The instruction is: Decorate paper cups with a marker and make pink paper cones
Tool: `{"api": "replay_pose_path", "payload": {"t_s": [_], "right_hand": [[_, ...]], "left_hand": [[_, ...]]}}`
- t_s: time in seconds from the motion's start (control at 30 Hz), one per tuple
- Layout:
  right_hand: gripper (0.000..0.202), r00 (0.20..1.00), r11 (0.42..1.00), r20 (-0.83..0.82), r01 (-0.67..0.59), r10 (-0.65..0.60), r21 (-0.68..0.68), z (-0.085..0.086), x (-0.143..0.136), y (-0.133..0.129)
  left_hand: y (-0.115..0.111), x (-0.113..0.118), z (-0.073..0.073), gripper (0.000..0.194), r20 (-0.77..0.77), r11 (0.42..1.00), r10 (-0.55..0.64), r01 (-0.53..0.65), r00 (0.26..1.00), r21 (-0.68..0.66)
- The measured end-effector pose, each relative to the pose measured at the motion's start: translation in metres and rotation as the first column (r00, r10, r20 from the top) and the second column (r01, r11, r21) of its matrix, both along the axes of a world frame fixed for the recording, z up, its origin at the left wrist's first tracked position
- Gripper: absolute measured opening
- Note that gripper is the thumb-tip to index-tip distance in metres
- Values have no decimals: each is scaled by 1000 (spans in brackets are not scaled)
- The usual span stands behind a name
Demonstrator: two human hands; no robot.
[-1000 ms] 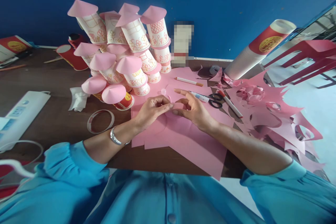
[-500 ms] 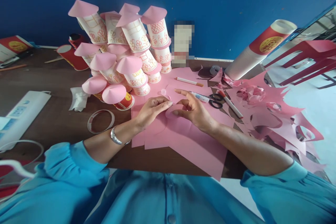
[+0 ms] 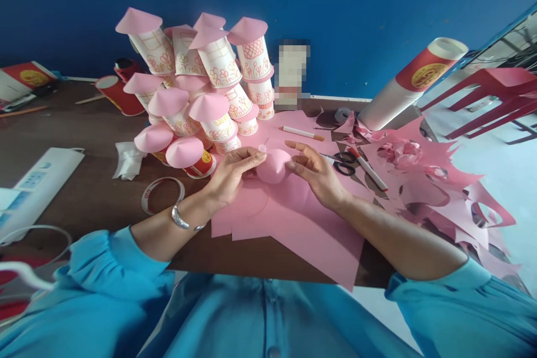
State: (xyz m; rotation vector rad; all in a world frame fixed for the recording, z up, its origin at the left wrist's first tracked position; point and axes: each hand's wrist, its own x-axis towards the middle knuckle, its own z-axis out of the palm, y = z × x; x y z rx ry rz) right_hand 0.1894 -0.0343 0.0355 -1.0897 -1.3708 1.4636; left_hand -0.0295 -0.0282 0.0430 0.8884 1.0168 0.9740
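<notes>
A small pink paper cone [image 3: 273,166] is held between my two hands, its pointed side facing me. My left hand [image 3: 238,170] pinches its left edge between thumb and fingers. On the right edge, the thumb and a finger of my right hand [image 3: 316,172] grip the paper, with the index finger stretched above it. Beneath lie large pink paper sheets [image 3: 310,229]. Behind the hands a white marker [image 3: 301,133] rests on the paper. Black-handled scissors [image 3: 344,163] lie just right of my right hand, beside a red-capped marker [image 3: 371,170].
Decorated paper cups with pink cone tops [image 3: 210,114] stand stacked at the back left. A tape roll [image 3: 163,196] and a power strip [image 3: 42,184] lie left. Pink scraps [image 3: 440,196] and a tall cup stack [image 3: 413,84] are at right.
The pink paper has turned and come up into fuller view as a cone. My left hand has shifted slightly left and my right hand slightly right. The view has moved a little.
</notes>
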Motion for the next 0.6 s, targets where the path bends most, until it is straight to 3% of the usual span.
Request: {"api": "replay_pose_path", "payload": {"t_s": [0.1,0.23,0.33,0.5,0.6], "right_hand": [[70,999,1000,-51,-5,4,-20,-7,1,4],[67,998,1000,-69,7,-8,-14,-12,2,8],[66,994,1000,-106,12,-12,5,-15,5,12],[59,999,992,-36,24,-20,127,-24,10,18],[49,990,962,112,53,-86,269,-31,11,21]], "left_hand": [[3,-2,-2,38,45,996,52,-49,998,-78],[5,-4,-7,34,68,996,84,-82,994,-30],[6,-6,-9,35,39,999,39,-39,998,-2],[7,-8,-5,38,10,999,-39,39,999,-35],[8,-8,-2,38,10,999,-18,19,1000,-41]]}}
